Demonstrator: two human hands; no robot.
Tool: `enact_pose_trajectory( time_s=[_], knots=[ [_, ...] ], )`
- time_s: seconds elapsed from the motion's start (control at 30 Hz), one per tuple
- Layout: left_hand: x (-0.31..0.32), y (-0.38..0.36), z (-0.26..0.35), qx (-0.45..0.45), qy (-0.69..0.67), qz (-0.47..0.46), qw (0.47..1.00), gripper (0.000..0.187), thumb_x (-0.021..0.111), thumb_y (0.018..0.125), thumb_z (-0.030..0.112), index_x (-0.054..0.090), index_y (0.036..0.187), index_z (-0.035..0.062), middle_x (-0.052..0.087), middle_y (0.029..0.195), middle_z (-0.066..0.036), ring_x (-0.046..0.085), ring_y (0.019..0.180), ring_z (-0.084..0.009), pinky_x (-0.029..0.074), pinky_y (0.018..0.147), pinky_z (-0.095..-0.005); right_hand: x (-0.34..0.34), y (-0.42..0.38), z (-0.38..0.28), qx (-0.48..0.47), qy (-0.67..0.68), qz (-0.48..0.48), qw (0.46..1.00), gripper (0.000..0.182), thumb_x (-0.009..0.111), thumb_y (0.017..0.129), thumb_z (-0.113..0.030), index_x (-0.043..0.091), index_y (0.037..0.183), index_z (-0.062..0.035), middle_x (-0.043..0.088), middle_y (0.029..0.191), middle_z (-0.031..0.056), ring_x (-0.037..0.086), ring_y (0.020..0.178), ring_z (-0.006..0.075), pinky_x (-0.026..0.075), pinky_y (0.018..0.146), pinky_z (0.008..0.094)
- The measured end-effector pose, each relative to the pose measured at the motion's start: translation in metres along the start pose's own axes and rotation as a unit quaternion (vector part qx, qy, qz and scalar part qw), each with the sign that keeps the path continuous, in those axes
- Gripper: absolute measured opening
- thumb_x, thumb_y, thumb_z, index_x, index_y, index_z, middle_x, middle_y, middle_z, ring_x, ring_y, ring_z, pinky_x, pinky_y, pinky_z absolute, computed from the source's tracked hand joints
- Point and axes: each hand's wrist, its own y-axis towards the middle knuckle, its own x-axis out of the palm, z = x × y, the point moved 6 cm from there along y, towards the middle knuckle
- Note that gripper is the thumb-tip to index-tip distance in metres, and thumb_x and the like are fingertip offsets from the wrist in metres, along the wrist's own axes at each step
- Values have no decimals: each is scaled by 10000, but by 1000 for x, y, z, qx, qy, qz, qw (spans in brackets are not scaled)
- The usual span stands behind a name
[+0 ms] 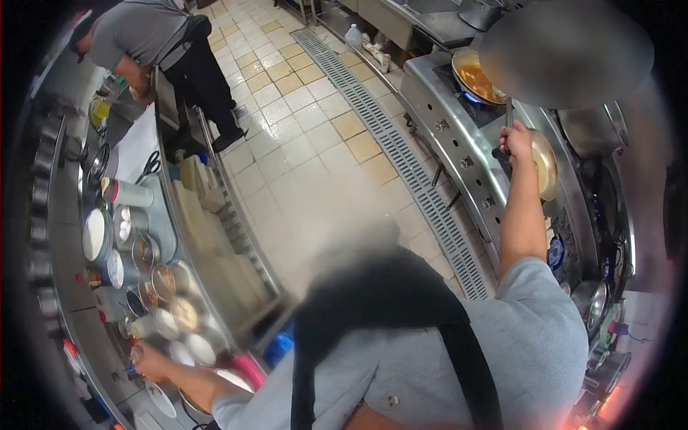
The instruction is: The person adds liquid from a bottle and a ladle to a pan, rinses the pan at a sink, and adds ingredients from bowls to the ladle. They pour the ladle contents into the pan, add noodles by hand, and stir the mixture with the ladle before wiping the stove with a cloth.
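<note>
My right hand (516,140) is closed around the handle of a frying pan (489,90) with reddish-orange sauce and pieces of food, over a blue flame on the stove. Just below that hand, a second pan (548,168) with something pale in it sits tilted on the stove. My left hand (148,360) reaches out to the counter on the other side, its fingers closed; what they hold, if anything, is too small to name. Near it are round containers, among them a white bowl (160,400) and a tub with pale yellowish contents (184,314).
A co-worker (154,43) in a grey shirt bends over the far counter. Scissors (149,165) and a white-bodied container (132,193) lie nearer. A drain grate (390,143) runs along the tiled floor (287,136). A large pot (591,129) stands behind the pans.
</note>
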Motion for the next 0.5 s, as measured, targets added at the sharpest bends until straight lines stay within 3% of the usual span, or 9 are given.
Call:
enact_pose_trajectory(
  time_s=[0.07,0.1,0.2,0.27,0.37,0.47,0.5],
  knots=[
    [-15,16,-13,-81,-12,107,991,652,783,605,502,597,1046,59,657,1061,-123,635,966,-324,493,852,-429,2,5,5,17,-21,20,999,668,551,805,4,276,1413,9,557,683,56,494,477,121,399,385,278],
    [-30,10,-1,-35,-45,127,990,672,784,604,510,589,1065,60,660,1052,-121,636,962,-324,494,850,-430,5,5,5,33,-26,6,999,718,552,802,3,225,1442,4,554,672,63,493,477,127,398,388,287],
    [-66,-3,32,30,-89,149,984,733,781,609,529,567,1128,58,634,1097,-133,615,1000,-331,483,865,-428,7,11,11,70,77,-32,994,631,562,821,-12,298,1394,-6,547,657,51,495,474,121,384,386,271],
    [-90,-27,72,104,-48,186,976,767,782,631,516,533,1183,46,587,1166,-147,578,1058,-336,464,889,-422,3,13,7,100,131,-77,983,583,573,827,-21,323,1353,-8,546,653,43,495,469,117,378,384,267],
    [-88,-68,121,162,-85,162,970,816,762,654,552,501,1232,39,556,1201,-157,552,1093,-342,444,913,-427,4,18,10,79,128,-75,986,593,579,816,-20,339,1358,-14,552,659,46,500,476,117,381,389,266],
    [-65,-117,180,219,-126,100,962,822,772,659,548,494,1252,50,557,1217,-168,545,1111,-340,431,937,-416,12,7,14,66,10,-65,996,703,572,826,-39,231,1441,-14,555,707,55,501,490,129,398,404,278],
    [-63,-152,211,240,-167,81,953,811,778,666,526,490,1251,44,560,1214,-156,553,1096,-331,431,940,-405,13,2,11,86,59,-80,991,715,571,830,-41,211,1447,-16,555,718,59,504,498,131,401,407,281]
  ],
)
